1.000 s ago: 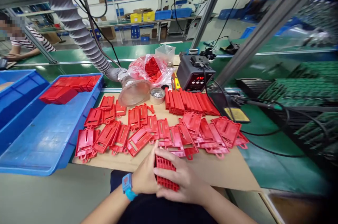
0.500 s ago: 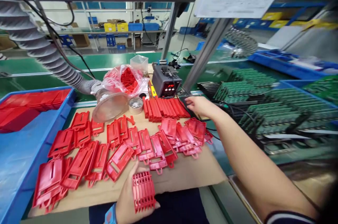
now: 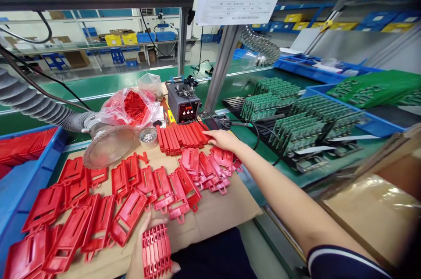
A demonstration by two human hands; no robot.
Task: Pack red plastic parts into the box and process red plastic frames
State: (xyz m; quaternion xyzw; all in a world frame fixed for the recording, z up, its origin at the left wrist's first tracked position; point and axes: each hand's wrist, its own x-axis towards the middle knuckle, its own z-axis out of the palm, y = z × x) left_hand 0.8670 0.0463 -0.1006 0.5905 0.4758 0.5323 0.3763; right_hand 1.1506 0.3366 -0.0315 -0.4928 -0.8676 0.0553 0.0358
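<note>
My left hand at the bottom edge is shut on a red plastic slotted comb-like part. My right hand is stretched forward, empty, with its fingertips beside the end of a packed row of red plastic parts. Just under that hand lies a heap of flat red slotted plates. More of these plates are spread over a cardboard sheet, close to my left hand.
A soldering station and a soldering iron cable stand behind the cardboard. Nearby are a red plastic bag of parts, a small tin and a clear extractor hood. A blue tray is at left; racks of green circuit boards are at right.
My right hand has let go of the red part and reached forward to the right. My left hand keeps hold of the part. The view has swung to the right.
</note>
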